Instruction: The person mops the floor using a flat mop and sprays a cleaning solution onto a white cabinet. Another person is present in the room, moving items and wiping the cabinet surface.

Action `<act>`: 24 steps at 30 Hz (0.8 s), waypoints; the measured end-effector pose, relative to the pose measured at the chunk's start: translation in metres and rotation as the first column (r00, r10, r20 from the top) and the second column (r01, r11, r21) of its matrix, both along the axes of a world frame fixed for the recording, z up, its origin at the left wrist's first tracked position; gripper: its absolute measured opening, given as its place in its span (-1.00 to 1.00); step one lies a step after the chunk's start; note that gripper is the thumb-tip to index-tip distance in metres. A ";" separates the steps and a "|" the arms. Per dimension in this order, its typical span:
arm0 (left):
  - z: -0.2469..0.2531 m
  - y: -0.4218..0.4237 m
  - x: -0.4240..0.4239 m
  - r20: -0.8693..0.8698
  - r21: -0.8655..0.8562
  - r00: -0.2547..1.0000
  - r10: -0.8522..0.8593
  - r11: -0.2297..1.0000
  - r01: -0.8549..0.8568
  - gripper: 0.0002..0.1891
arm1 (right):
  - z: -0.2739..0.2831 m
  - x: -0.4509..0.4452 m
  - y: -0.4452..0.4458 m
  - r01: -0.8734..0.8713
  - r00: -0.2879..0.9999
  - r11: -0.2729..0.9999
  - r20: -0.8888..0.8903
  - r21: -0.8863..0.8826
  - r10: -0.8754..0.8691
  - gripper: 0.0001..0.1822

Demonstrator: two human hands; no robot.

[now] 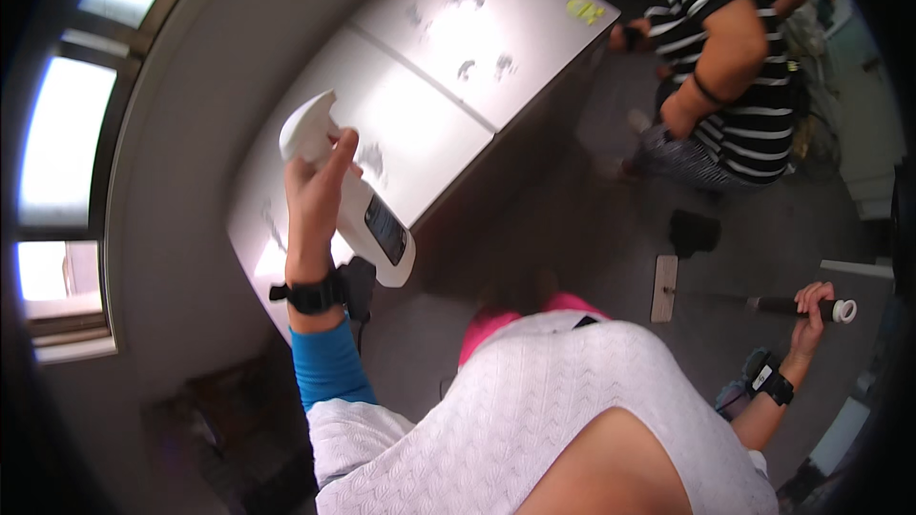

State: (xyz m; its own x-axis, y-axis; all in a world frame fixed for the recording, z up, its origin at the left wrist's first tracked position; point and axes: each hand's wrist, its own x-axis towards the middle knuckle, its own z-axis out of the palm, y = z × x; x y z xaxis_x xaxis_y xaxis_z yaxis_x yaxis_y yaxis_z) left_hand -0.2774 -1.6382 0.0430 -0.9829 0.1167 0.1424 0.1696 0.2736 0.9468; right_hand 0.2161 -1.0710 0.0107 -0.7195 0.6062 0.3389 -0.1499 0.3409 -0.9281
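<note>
My left hand (pixel 311 189) grips a white handheld device (pixel 351 211) by its middle, thumb raised along its side. A dark screen (pixel 386 229) is set into the lower end of the device, which is held over the near part of a white two-section top (pixel 429 136). Far to the right, my right hand (pixel 812 304) is wrapped around the dark grip of a pole (pixel 780 306) with a white ring at its end. The thin, blurred shaft runs left to a flat rectangular mop head (pixel 664 288) on the grey floor.
A person in a striped shirt (pixel 715 71) is low down beyond the white top's right corner. A yellow-green sticker (pixel 585 11) and grey patterns mark that top. Windows (pixel 68 143) line the left wall. On the floor near the mop head lies a dark object (pixel 694 232).
</note>
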 end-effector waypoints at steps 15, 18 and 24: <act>-0.130 -0.230 0.250 0.232 0.003 0.842 0.487 0.865 -0.501 -0.71 | -0.015 0.011 -0.053 -0.158 0.986 0.985 0.048 -0.067 0.162 -0.74; -0.128 -0.238 0.261 0.187 -0.016 0.822 0.537 0.839 -0.544 -0.70 | -0.019 0.015 -0.055 -0.179 0.982 0.982 0.050 -0.055 0.182 -0.74; -0.154 -0.282 0.290 0.148 -0.001 0.804 0.576 0.813 -0.582 -0.46 | -0.017 0.031 -0.067 -0.207 0.977 0.978 0.051 -0.024 0.208 -0.76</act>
State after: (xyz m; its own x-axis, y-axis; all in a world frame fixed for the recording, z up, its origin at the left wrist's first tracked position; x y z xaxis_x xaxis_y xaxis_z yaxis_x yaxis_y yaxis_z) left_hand 0.0127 -1.9207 -0.1108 -0.8753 -0.4835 -0.0050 -0.1375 0.2390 0.9612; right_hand 0.2472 -1.1384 -0.0065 -0.8466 0.4478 0.2875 -0.1662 0.2907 -0.9423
